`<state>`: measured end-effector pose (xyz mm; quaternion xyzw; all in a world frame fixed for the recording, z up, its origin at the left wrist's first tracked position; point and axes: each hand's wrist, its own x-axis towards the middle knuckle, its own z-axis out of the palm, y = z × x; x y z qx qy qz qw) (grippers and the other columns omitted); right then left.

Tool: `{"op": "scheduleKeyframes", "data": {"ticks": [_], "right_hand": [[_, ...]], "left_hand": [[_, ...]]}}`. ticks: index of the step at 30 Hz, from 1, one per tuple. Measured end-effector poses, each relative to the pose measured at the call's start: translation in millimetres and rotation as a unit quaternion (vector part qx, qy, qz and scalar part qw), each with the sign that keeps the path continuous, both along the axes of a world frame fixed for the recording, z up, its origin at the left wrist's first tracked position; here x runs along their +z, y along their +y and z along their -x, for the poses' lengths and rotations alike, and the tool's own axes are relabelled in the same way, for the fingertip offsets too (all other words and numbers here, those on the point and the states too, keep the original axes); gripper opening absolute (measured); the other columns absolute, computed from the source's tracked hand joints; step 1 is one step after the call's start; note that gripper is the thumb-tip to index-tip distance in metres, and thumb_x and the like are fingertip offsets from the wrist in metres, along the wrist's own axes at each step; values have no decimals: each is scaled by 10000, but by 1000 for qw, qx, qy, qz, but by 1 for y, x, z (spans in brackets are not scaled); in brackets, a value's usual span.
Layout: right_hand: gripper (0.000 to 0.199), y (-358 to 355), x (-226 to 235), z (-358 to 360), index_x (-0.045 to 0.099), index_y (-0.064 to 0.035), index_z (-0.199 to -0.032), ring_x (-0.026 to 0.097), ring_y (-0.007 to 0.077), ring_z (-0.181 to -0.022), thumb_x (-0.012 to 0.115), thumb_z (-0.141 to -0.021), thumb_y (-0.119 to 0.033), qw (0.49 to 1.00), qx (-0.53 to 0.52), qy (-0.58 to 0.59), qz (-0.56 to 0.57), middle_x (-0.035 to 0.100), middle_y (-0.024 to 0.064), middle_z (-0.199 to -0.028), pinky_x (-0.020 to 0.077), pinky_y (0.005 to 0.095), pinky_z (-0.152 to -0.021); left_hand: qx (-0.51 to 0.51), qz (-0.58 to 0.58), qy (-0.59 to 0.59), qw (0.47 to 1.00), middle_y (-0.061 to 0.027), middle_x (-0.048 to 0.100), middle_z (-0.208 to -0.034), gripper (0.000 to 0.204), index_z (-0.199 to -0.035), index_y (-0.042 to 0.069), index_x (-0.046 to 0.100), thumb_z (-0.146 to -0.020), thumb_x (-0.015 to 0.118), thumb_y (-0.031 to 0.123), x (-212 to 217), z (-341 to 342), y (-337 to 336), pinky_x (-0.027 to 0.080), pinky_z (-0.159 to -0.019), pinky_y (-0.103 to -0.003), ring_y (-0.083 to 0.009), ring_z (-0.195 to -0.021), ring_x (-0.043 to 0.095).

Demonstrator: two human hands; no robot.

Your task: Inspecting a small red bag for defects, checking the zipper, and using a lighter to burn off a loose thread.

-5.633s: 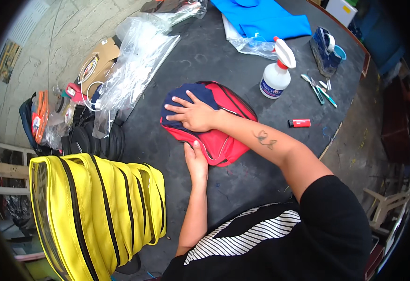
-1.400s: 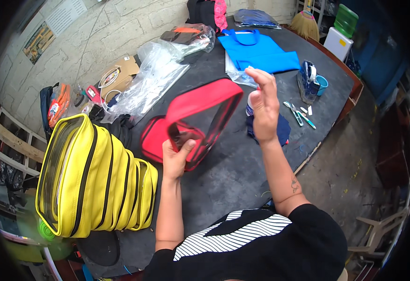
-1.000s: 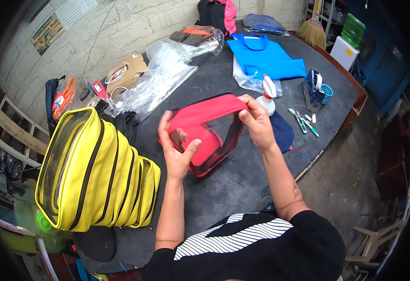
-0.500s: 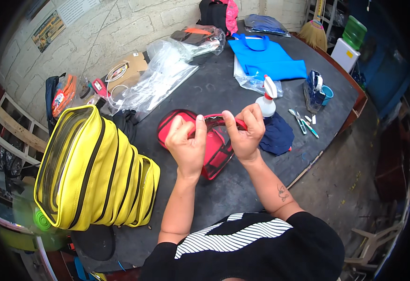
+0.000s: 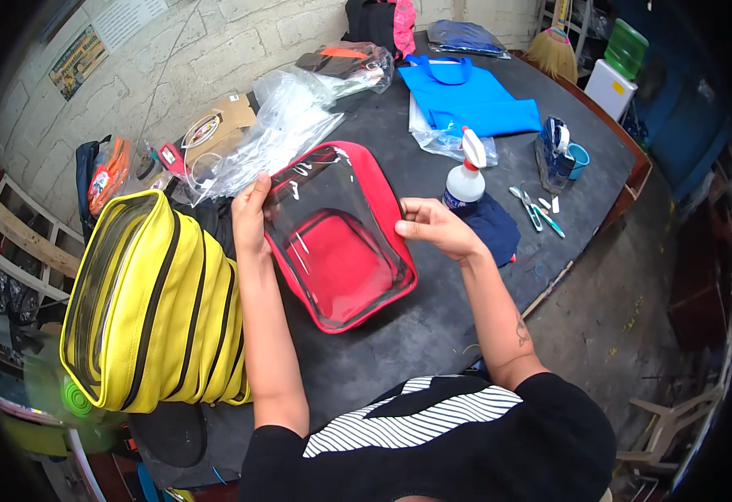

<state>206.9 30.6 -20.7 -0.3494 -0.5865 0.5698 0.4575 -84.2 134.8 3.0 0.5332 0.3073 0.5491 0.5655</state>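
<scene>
Between my hands is a red pouch [image 5: 392, 243] with a clear plastic front and dark trim, tilted up over the black table. A smaller red piece shows through the clear panel. My left hand [image 5: 253, 219] grips its left edge, thumb toward the top. On the opposite side, my right hand [image 5: 434, 229] pinches the right edge between thumb and fingers. Close to my left forearm stands a row of yellow clear-fronted bags [image 5: 152, 309] with black zippers, nested one in another. Past my right hand are a white spray bottle [image 5: 464, 180] with a red-and-white head and a navy cloth [image 5: 493, 227].
A blue tote bag [image 5: 475, 100] lies at the back of the black table [image 5: 366, 368]. Clear plastic bags [image 5: 286, 117] and cardboard [image 5: 223, 125] are at the back left. Snips [image 5: 526, 209], a teal pen-like tool [image 5: 552, 224] and a tape dispenser [image 5: 555, 151] sit to the right.
The red pouch has been turned and raised so its clear front faces up. My hands have spread from its top part to opposite side edges.
</scene>
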Motion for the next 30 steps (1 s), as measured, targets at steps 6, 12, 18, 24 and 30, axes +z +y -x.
{"op": "scheduleKeyframes", "data": {"ticks": [6,12,18,24,30], "right_hand": [[134,4,10,18,548,-47,-989,595,56,-830,571,-932,-166,956,-3,293,24,630,12,-939,488,225,-770],[157,15,4,16,535,-65,-961,595,93,-710,506,-967,-220,926,2,361,115,609,22,-857,508,259,-620],[228,38,-8,6,517,-45,-865,260,129,-500,495,-966,-249,768,-106,599,200,356,9,-595,274,258,-518],[277,42,-5,-6,559,-3,-999,584,185,-707,484,-971,-268,829,-183,485,212,588,61,-766,494,337,-726],[222,11,27,-10,617,-19,-1050,577,84,-864,626,-899,-183,992,-85,-15,-92,623,4,-922,458,238,-749]], "left_hand": [[2,160,-120,980,39,480,-624,294,-847,102,615,-821,711,379,-40,-9,22,289,-429,-214,-70,-494,384],[49,163,-188,967,0,508,-671,394,-929,63,623,-849,653,447,-59,3,37,337,-487,-230,-94,-535,411],[-316,315,-370,815,-280,506,-1233,615,-1270,-129,409,-929,383,383,-43,-33,-22,331,-1059,-451,-365,-1243,424],[-320,51,10,946,-109,641,-1061,483,-1151,-10,573,-843,659,352,-25,-45,-62,443,-910,-304,-177,-986,610],[-126,59,-77,987,-70,650,-1050,379,-1177,-1,554,-901,624,250,-12,-53,-49,487,-832,-269,-133,-905,625]]}}
